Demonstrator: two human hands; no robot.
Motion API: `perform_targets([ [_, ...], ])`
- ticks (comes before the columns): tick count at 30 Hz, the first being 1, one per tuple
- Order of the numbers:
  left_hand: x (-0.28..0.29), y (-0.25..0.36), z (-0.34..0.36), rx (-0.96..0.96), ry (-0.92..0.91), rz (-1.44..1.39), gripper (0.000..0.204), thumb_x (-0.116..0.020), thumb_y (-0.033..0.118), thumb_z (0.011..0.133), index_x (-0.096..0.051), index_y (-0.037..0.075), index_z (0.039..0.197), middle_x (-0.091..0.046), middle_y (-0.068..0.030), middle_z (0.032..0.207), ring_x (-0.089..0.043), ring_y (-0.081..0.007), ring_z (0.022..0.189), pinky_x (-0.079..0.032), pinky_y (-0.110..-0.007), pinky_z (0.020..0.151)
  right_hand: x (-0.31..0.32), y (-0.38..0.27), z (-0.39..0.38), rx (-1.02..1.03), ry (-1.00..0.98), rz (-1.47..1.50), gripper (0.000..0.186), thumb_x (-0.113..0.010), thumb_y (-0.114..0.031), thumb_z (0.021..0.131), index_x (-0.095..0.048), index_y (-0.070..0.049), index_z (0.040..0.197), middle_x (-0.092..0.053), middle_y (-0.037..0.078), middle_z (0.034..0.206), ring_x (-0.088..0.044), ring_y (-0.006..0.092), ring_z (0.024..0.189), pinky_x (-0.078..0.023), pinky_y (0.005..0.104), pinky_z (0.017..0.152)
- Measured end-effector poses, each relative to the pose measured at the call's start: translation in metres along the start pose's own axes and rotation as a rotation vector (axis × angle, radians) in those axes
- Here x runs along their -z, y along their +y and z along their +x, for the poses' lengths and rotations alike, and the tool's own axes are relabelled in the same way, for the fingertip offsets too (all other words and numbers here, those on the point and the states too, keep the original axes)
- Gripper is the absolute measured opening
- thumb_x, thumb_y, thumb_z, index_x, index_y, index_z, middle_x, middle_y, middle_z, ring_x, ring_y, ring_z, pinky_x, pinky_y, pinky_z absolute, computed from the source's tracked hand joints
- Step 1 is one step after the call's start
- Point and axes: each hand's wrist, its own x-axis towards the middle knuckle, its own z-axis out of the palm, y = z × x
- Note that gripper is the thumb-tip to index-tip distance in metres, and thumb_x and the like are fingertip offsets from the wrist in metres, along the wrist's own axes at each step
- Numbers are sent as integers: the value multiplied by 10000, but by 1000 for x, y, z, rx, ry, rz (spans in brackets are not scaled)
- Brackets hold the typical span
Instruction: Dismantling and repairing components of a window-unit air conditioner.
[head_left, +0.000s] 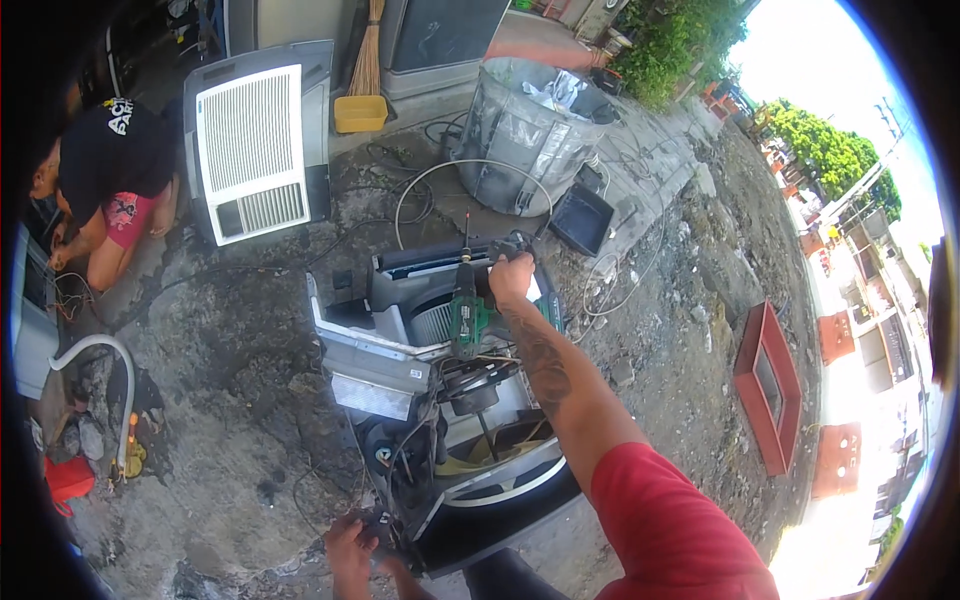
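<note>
An opened window air conditioner [395, 348] sits on the ground before me, its blower wheel [432, 324], fan motor [474, 402] and pale yellow fan blade [470, 466] exposed. My right hand [512, 277] reaches across its far part, fingers closed round the handle of a green and black cordless drill [466, 322]. The drill's long bit points away from me, above the far edge of the unit. At the near left corner, my left hand [348, 552] has curled fingers by a dark part; what they grip is hard to make out. Beside that corner lies a black compressor [384, 453].
A white front grille panel [255, 150] leans at the back left. Left of it, a person [115, 170] crouches by another unit. Behind stand a large grey tub [530, 135] and a yellow dustpan [361, 113]. A black tray [582, 218], cables and a red frame [768, 388] lie right.
</note>
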Motion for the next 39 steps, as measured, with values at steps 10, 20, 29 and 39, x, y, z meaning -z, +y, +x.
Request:
perform_targets([
  [10, -19, -13, 13, -59, 316, -11, 187, -579, 60, 895, -604, 61, 1081, -662, -97, 864, -641, -231, 647, -465, -355, 463, -3, 21, 7, 37, -165, -297, 407, -600, -112, 841, -469, 94, 1166, -539, 290, 1186, -517, 451, 1144, -416, 509, 996],
  [20, -66, 18, 20, -178, 275, 265, 163, -691, 127, 873, -653, 85, 1025, -662, 13, 845, -601, -80, 692, -447, -228, 517, 155, 23, -121, 584, -246, -84, 243, -588, -160, 910, -550, 3, 734, -551, 165, 665, -523, 294, 656, -393, 447, 626],
  [29, -42, 86, 79, -482, 319, 301, 161, -701, 157, 885, -664, 56, 1006, -636, 24, 810, -564, -60, 675, -490, -232, 560, 211, 59, -290, 227, -585, -134, 429, -582, -265, 1009, -509, 17, 694, -465, 165, 563, -376, 220, 509, -372, 373, 487],
  [39, -32, 77, 114, -301, 321, 385, 251, -641, 287, 951, -632, 41, 900, -618, -23, 729, -570, -98, 558, -437, -255, 452, 76, -4, -332, 1114, -911, -491, 168, -645, -36, 787, -633, -41, 955, -611, 151, 1000, -572, 348, 1000, -480, 463, 831],
])
